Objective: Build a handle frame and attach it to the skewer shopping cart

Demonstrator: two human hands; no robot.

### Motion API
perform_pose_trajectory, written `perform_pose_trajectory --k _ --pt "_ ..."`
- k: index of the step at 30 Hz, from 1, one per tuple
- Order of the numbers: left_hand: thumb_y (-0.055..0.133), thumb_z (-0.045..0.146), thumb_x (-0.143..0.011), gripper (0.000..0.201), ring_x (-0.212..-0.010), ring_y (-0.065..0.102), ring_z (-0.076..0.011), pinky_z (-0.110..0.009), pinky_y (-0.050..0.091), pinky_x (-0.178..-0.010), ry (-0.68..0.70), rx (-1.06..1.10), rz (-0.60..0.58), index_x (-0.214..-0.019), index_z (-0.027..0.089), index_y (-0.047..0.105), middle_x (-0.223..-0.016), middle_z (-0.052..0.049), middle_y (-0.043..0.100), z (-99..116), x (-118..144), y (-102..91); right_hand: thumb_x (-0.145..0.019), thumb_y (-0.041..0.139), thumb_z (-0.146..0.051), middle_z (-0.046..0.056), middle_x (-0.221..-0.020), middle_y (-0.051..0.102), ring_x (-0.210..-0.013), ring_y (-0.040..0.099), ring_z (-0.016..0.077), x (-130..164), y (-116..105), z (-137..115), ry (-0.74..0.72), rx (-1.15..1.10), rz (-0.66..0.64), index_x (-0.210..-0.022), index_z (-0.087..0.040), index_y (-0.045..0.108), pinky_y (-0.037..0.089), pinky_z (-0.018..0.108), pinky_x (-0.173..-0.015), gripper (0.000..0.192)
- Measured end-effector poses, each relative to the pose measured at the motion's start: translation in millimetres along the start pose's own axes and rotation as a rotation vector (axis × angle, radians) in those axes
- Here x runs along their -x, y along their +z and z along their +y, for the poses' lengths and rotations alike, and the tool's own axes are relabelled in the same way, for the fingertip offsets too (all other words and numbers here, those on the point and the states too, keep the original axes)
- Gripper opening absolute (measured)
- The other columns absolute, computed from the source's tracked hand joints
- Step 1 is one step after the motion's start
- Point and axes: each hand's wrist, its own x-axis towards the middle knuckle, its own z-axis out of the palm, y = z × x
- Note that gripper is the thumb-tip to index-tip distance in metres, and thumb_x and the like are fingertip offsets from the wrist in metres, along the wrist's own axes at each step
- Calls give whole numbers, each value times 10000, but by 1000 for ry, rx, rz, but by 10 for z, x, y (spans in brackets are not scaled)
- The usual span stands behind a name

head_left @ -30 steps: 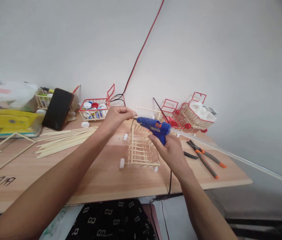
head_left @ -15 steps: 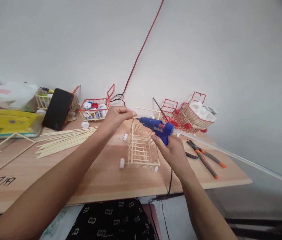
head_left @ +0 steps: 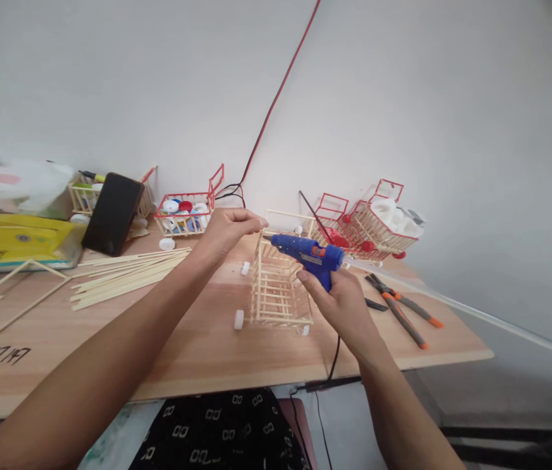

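Observation:
A small shopping cart (head_left: 278, 294) made of thin wooden sticks stands on white bottle-cap wheels in front of me. My left hand (head_left: 231, 232) pinches the cart's far left top corner, by the stick handle frame; the exact grip point is hidden by the fingertips. In my right hand (head_left: 342, 300) is a blue hot glue gun (head_left: 308, 253), its nozzle pointing left at that corner, just below my left fingertips. A clear glue stick (head_left: 452, 303) juts from the back of the gun toward the right.
Pliers (head_left: 400, 310) with orange-grey handles lie on the right of the wooden table (head_left: 198, 359). Loose sticks (head_left: 129, 277) are to the left, near a phone (head_left: 113, 214) and yellow packet (head_left: 16, 240). Finished carts (head_left: 185, 215) with red trim line the wall. A black cord (head_left: 335, 356) crosses the front edge.
The glue gun has shifted slightly down and right with my right hand, its nozzle drawing a little away from my left fingertips. My left hand and the cart stay in place.

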Motion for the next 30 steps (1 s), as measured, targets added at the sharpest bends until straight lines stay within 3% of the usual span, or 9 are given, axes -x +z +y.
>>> perform_pose_trajectory --k 5,10,30 --pt "739 324 -656 154 -777 635 -174 -303 467 -800 -5 9 -6 -695 177 761 -750 -45 728 -19 0 -11 -843 510 -564 17 -545 559 -522 503 161 81 -170 144 181 -3 96 -613 -181 549 380 268 -518 448" --pt "740 318 -657 140 -772 634 -173 -302 464 -797 -13 14 -9 -679 180 754 -753 -45 727 -28 0 -16 -821 510 -591 -2 -487 497 -480 456 149 182 -289 320 296 24 176 -577 -197 485 349 268 -493 464" --pt "743 387 -662 192 -774 619 -184 -299 462 -762 41 -53 8 -665 195 748 -747 -43 713 -55 -1 -8 -833 516 -579 0 -501 532 -496 482 154 221 -250 337 320 -65 136 -638 -182 536 359 261 -501 442"
